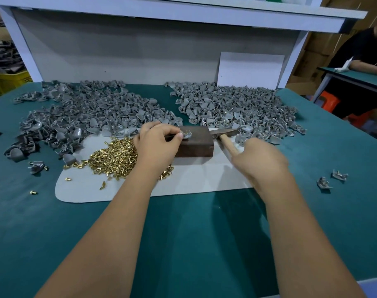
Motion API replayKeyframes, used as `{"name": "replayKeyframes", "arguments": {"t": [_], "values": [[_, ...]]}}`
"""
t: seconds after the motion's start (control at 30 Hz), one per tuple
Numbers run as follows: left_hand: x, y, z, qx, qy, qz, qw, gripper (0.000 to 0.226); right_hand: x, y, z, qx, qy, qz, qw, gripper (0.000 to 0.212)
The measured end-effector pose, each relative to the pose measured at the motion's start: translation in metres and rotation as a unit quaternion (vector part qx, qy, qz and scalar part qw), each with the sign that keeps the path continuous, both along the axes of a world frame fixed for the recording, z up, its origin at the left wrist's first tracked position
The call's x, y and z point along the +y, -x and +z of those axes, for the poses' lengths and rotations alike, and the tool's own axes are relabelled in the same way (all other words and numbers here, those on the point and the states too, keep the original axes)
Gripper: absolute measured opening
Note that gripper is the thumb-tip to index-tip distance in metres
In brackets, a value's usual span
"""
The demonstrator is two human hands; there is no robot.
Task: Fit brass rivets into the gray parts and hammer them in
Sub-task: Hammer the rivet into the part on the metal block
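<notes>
My left hand pinches a gray part with a brass rivet in it, holding it on top of a dark brown block. My right hand grips the wooden handle of a hammer; its metal head lies low just right of the block. A heap of loose brass rivets sits on a pale mat under my left wrist. One big pile of gray parts lies at the back left, another pile of gray parts at the back right.
The green table has stray rivets at the left and two gray parts at the right. A white shelf frame closes off the back. A person sits at another table at the far right. A yellow crate stands at the far left.
</notes>
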State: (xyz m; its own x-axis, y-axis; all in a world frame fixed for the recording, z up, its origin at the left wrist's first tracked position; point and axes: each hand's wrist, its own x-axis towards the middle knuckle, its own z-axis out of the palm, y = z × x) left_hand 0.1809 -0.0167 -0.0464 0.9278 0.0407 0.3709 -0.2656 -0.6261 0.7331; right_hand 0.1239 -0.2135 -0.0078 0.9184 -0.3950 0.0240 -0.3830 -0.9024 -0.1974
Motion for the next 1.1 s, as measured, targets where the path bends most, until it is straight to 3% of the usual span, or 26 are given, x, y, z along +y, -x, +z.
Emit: {"name": "replayKeyframes", "arguments": {"t": [0.07, 0.23, 0.43, 0.57, 0.7, 0.77, 0.93, 1.1], "values": [[0.000, 0.001, 0.000, -0.003, -0.004, 0.001, 1.000, 0.013, 0.005, 0.005, -0.006, -0.016, 0.020, 0.006, 1.000, 0.015], [0.000, 0.001, 0.001, -0.005, -0.001, 0.002, 1.000, 0.011, 0.014, 0.007, -0.013, -0.058, 0.026, 0.020, 0.998, 0.034], [0.001, -0.001, 0.000, -0.033, -0.031, 0.023, 0.999, 0.007, 0.002, 0.004, -0.008, -0.198, -0.019, -0.030, 0.980, 0.020], [0.001, -0.002, -0.002, -0.039, -0.043, 0.030, 0.998, 0.007, 0.003, 0.010, 0.005, -0.284, -0.051, 0.001, 0.957, 0.014], [0.001, -0.001, -0.001, -0.031, -0.024, 0.022, 0.999, 0.010, 0.008, 0.016, 0.018, -0.249, -0.108, 0.081, 0.959, 0.008], [0.001, -0.001, 0.000, -0.020, -0.017, 0.025, 0.999, 0.011, 0.011, 0.019, 0.022, -0.220, -0.091, 0.105, 0.966, 0.008], [0.001, -0.004, -0.005, -0.019, -0.008, 0.033, 0.999, 0.007, 0.022, 0.025, 0.024, -0.237, -0.046, 0.114, 0.964, 0.041], [0.000, -0.005, -0.006, -0.024, 0.004, 0.040, 0.999, 0.006, 0.027, 0.027, 0.019, -0.201, -0.016, 0.138, 0.970, 0.044]]}}
